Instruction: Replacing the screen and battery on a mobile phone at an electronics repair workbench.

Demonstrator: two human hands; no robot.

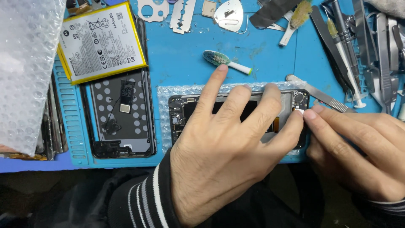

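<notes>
The left hand [223, 147] lies flat on the opened phone [181, 114], grip wide. Beside it, the right hand [358, 147] grip pinches a tiny white part [298, 111] at the phone's corner.

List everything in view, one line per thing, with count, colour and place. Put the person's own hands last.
opened phone: one, black, on bubble wrap under both hands
bubble wrap sheet: one, clear, beneath the phone
back cover: one, black with grey dots, left of the phone
battery: one, white with yellow edge, top left
bubble wrap bag: one, clear, far left
brush head: one, white with green bristles, above the phone
tweezers: one, metal, by the right fingertips
metal tools: several, grey, top right
work mat: one, blue, under everything
left hand: flat on the phone
right hand: fingertips at the phone's right end
</notes>
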